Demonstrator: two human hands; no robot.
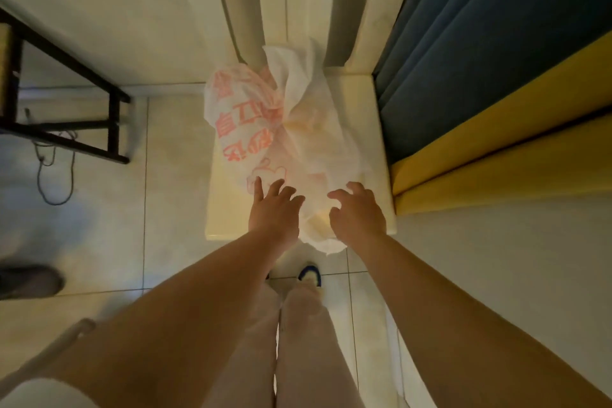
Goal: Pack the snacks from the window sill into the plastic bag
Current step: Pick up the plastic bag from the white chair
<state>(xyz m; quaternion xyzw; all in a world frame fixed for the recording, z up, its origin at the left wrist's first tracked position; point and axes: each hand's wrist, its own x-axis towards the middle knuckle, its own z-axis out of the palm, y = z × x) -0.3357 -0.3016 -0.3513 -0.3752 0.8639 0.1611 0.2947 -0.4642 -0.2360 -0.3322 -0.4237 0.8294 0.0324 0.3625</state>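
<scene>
A cream window sill juts over pale floor tiles, blue and yellow curtains to its right. Our left hand spreads loose fingers on the plastic bag; our right hand hovers, fingers loosely bent, empty, over its near end. The bag lies crumpled along the sill.

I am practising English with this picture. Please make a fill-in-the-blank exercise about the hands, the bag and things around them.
1. The plastic bag carries printing in the colour ____.
2. The bag lies on the pale ____, beside the blue curtain.
3. Both the left hand and the right hand reach toward the ____.
4. Below the blue curtain runs a band coloured ____.

Missing words: red; window sill; bag; yellow
</scene>
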